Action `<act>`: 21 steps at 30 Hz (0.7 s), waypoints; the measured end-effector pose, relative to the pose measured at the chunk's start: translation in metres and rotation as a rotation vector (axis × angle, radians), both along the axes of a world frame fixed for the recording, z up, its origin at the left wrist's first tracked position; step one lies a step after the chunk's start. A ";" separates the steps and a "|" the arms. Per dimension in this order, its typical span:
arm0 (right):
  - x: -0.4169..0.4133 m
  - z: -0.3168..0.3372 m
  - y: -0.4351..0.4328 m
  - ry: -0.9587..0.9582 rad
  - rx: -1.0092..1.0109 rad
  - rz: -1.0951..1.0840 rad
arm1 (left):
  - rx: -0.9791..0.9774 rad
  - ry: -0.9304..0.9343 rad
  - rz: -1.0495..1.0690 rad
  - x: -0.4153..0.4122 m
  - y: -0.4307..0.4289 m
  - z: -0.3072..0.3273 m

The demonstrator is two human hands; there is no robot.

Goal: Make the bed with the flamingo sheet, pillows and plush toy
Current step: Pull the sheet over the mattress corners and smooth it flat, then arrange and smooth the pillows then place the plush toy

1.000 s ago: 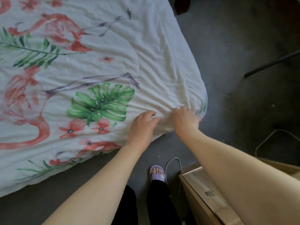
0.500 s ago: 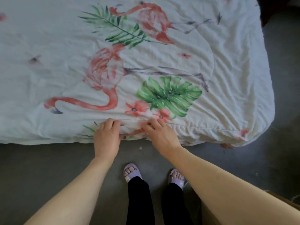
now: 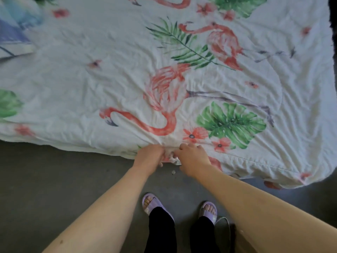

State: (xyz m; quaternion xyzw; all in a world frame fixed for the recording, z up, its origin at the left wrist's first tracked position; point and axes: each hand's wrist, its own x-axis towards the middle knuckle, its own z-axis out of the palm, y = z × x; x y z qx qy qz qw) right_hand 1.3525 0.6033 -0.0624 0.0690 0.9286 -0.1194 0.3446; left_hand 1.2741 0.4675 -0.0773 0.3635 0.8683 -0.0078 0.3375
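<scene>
The white flamingo sheet (image 3: 127, 73) with pink birds, green leaves and red flowers lies spread over the bed and fills the upper part of the head view. My left hand (image 3: 148, 157) and my right hand (image 3: 193, 159) are close together at the sheet's near edge. Both grip a bunched fold of the cloth, and wrinkles fan out from that spot. A blue and white pillow or bedding piece (image 3: 16, 30) shows at the top left corner, blurred. No plush toy is in view.
Grey floor (image 3: 54, 179) runs along the bed's near side. My feet in lilac slippers (image 3: 151, 203) stand just below my hands. A thin white cable (image 3: 225, 220) lies by my right foot. The sheet's corner (image 3: 306, 179) hangs at the right.
I have moved left along the bed from the corner. My hands went from lying on the sheet's edge to gripping a bunched fold there, closer together.
</scene>
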 end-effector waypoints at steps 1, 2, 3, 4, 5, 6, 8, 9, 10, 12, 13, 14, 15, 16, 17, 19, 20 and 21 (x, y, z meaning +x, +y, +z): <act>-0.010 0.009 -0.008 -0.001 0.002 0.015 | 0.043 -0.029 0.070 -0.005 -0.011 0.006; -0.017 0.015 -0.014 -0.009 -0.016 -0.003 | 0.091 -0.040 0.126 -0.009 -0.022 0.010; -0.023 0.020 -0.019 -0.012 -0.035 -0.031 | 0.126 -0.044 0.183 -0.013 -0.034 0.017; -0.028 0.025 -0.024 -0.014 -0.062 -0.065 | 0.150 -0.041 0.230 -0.016 -0.046 0.022; -0.035 0.034 -0.031 -0.025 -0.090 -0.082 | 0.164 -0.050 0.280 -0.020 -0.061 0.033; -0.040 0.041 -0.039 -0.040 -0.117 -0.102 | 0.169 -0.065 0.317 -0.023 -0.075 0.041; -0.053 0.060 -0.059 -0.046 -0.168 -0.111 | 0.184 -0.065 0.372 -0.032 -0.109 0.064; -0.058 0.068 -0.068 -0.044 -0.185 -0.096 | 0.192 -0.058 0.403 -0.035 -0.122 0.074; -0.070 0.082 -0.084 -0.041 -0.201 -0.070 | 0.209 -0.045 0.461 -0.042 -0.143 0.089; -0.091 0.105 -0.107 -0.011 -0.248 -0.063 | 0.238 -0.030 0.562 -0.051 -0.171 0.113; -0.103 0.119 -0.121 0.024 -0.269 -0.070 | 0.256 -0.020 0.608 -0.056 -0.185 0.127; -0.116 0.134 -0.136 0.059 -0.279 -0.078 | 0.273 -0.009 0.656 -0.059 -0.200 0.142; -0.127 0.147 -0.148 0.099 -0.283 -0.092 | 0.292 0.004 0.694 -0.061 -0.212 0.154; -0.138 0.162 -0.162 0.136 -0.289 -0.096 | 0.316 0.034 0.734 -0.064 -0.224 0.167; -0.148 0.174 -0.176 0.164 -0.297 -0.091 | 0.334 0.071 0.764 -0.067 -0.236 0.180; -0.161 0.192 -0.202 0.195 -0.335 -0.078 | 0.364 0.125 0.813 -0.074 -0.255 0.199; -0.170 0.203 -0.221 0.200 -0.373 -0.065 | 0.382 0.149 0.843 -0.078 -0.270 0.210; -0.174 0.209 -0.233 0.196 -0.400 -0.055 | 0.390 0.164 0.861 -0.080 -0.279 0.217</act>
